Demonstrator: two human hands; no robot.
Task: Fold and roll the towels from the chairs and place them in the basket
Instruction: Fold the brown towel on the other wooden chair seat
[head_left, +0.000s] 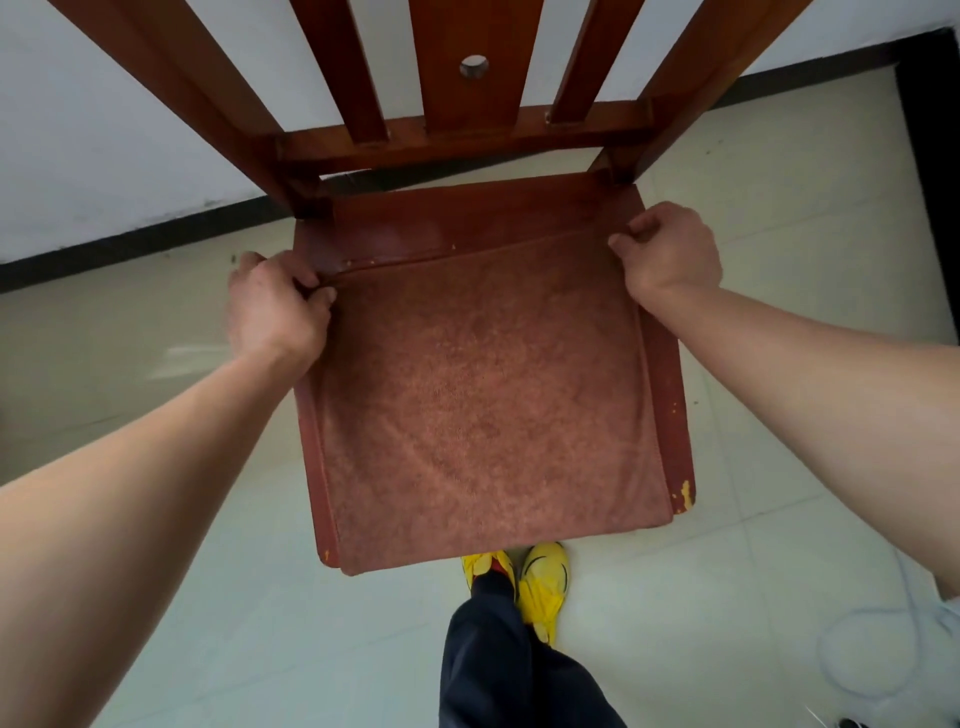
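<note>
A reddish-brown towel (483, 400) lies spread flat over the seat of a wooden chair (467, 213), its near edge folded over the seat's front. My left hand (278, 306) pinches the towel's far left corner with curled fingers. My right hand (670, 249) pinches the far right corner the same way. The far edge of the towel runs straight between both hands. No basket is in view.
The chair's slatted back (457, 78) rises right ahead against a white wall. Pale floor tiles surround the chair. My legs and yellow shoes (540, 582) stand just under the seat's front edge. A white cable (872, 654) loops on the floor at lower right.
</note>
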